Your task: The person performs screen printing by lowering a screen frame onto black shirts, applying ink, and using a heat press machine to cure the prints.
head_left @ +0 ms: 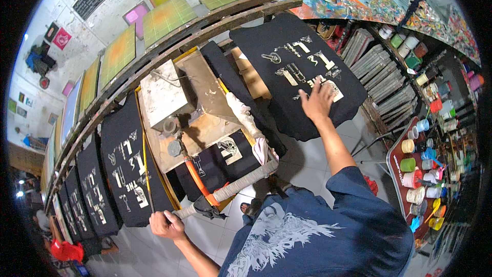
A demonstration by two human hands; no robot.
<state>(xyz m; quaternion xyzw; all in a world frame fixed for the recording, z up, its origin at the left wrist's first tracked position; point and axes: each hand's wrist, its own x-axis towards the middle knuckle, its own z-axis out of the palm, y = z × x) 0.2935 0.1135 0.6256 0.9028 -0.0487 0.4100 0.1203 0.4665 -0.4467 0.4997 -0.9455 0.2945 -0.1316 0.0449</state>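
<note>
My left hand (166,224) is closed round the left end of a handle bar (230,189) wrapped in grey tape. The bar runs along the near side of a box-like metal heater frame (207,100) with yellow edges and an orange cable (199,174). A black T-shirt (205,156) with a pale print lies partly under the frame. My right hand (319,101) lies with fingers spread on another black T-shirt (287,92), touching its cream-coloured print of letters and small drawings. The shirt is spread flat on a board to the right of the heater.
More printed black shirts (125,169) lie in a row to the left along a wooden rail (205,28). A person in a red shirt (66,250) is at the far lower left. Stacked frames (379,74) and a red-brown tray (397,169) of paint pots stand at right.
</note>
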